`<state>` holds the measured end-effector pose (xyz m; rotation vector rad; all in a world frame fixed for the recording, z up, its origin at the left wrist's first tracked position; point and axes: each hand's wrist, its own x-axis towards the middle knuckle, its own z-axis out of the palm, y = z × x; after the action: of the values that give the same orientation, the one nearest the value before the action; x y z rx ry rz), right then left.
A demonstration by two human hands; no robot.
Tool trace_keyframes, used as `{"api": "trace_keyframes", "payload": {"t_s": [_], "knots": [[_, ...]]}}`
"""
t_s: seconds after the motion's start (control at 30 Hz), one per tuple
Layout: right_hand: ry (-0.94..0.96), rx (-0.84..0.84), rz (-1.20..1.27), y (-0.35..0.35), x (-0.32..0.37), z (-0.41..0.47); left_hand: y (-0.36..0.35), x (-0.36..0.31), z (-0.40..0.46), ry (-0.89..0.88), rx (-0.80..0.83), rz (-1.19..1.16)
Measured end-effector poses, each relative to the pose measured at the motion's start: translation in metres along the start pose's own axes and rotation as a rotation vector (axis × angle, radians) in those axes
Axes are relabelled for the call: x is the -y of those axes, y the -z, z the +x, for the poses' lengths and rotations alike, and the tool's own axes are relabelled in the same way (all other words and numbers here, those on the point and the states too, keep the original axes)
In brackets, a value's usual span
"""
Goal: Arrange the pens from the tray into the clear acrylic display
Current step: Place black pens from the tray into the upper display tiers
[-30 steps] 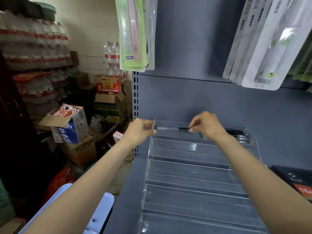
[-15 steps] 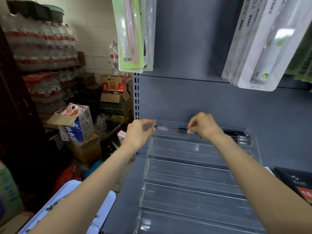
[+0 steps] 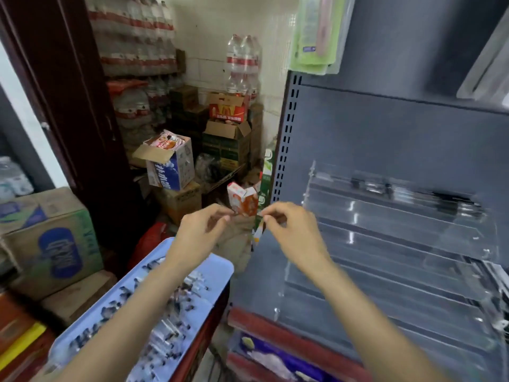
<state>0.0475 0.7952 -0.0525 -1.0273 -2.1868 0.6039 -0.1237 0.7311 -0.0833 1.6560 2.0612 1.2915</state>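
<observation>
Slim clear-barrelled pens with dark caps [image 3: 176, 307] lie heaped in the pale blue plastic tray [image 3: 220, 268]; a few occupy the clear acrylic tiered display's [image 3: 385, 271] top row. Left hand [image 3: 198, 235] and right hand [image 3: 294, 232] hover between them, fingers loosely curled, seemingly empty. Pens look light, stiff, slippery: pinch mid-barrel.

Place: a small shop, seen at its stockroom corner.
Shelving: a grey metal retail shelf unit [image 3: 385, 150] with a perforated upright, on the right.
Hanging goods: packaged items [image 3: 316, 31] hang at the top of it.
Stock: shrink-wrapped packs of bottled water [image 3: 135, 37] are stacked far left; cardboard cartons [image 3: 225, 139] are piled beside the tiled wall [image 3: 209, 28].
</observation>
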Motion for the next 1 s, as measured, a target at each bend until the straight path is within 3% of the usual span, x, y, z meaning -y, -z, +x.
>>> {"api": "trace_keyframes", "payload": {"t_s": [0.2, 0.3, 0.43, 0.7, 1.0], "knots": [[-0.060, 0.248, -0.044, -0.144, 0.038, -0.029, 0.044, 0.122, -0.055, 0.200, 0.130, 0.114], [-0.150, 0.413, -0.086, -0.197, 0.046, -0.038, 0.058, 0.172, -0.075, 0.247, 0.232, 0.177], [-0.300, 0.495, -0.139, -0.247, 0.038, -0.048, 0.063, 0.227, -0.094, 0.253, 0.392, 0.283], [-0.388, 0.583, -0.249, -0.294, 0.025, -0.069, 0.058, 0.277, -0.120, 0.093, 0.666, 0.514], [-0.515, 0.617, -0.178, -0.299, 0.025, -0.060, 0.056, 0.282, -0.123, 0.037, 0.637, 0.497]]}}
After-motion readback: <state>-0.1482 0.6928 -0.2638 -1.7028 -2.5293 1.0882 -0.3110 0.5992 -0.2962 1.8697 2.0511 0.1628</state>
